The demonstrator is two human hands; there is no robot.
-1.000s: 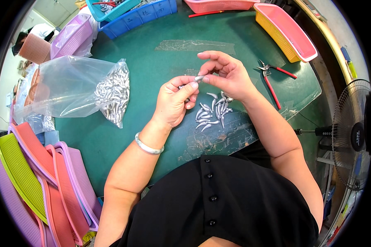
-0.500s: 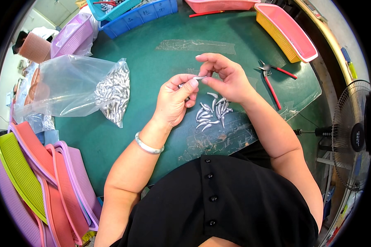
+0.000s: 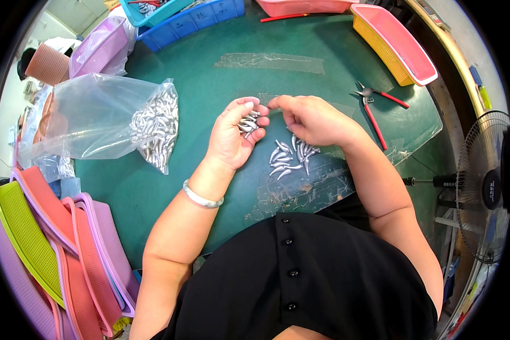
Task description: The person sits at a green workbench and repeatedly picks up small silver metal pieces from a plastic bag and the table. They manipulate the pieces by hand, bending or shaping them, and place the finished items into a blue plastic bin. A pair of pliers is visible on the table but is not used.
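Left hand [image 3: 231, 139]: one, turned palm up and cupped; forearm entering from 7 o'clock, wrist ringed by a pale bangle [image 3: 202, 196]. Fingers half curled, thumb raised alongside, cradling a cluster of curved silvery pieces [image 3: 248, 124].

Right hand [image 3: 318, 120]: one, back uppermost, wrist bent; forearm entering from 5 o'clock. Index finger reaching toward 9 o'clock, its tip right by the left fingertips (contact cannot be told); remaining fingers folded under, so whether they grip anything cannot be told.

Loose pile [image 3: 293, 158]: same tapered pieces, on the green tabletop [image 3: 204, 85], at 7 o'clock from the right hand, 4 o'clock from the left.

Clear plastic bag [image 3: 105, 116]: lying at 9 o'clock from the left hand, many like pieces gathered at its nearer end.

Red-handled pliers [image 3: 372, 116]: jaws spread, handles apart, at 3 o'clock from the right hand.

Nested pink-and-yellow basket [image 3: 388, 48]: between 1 and 2 o'clock from the right hand.

Blue crate [image 3: 192, 24]: 11 o'clock from the left hand.

Plastic baskets [image 3: 68, 255]: several, assorted colours, leaning together, 8 o'clock.
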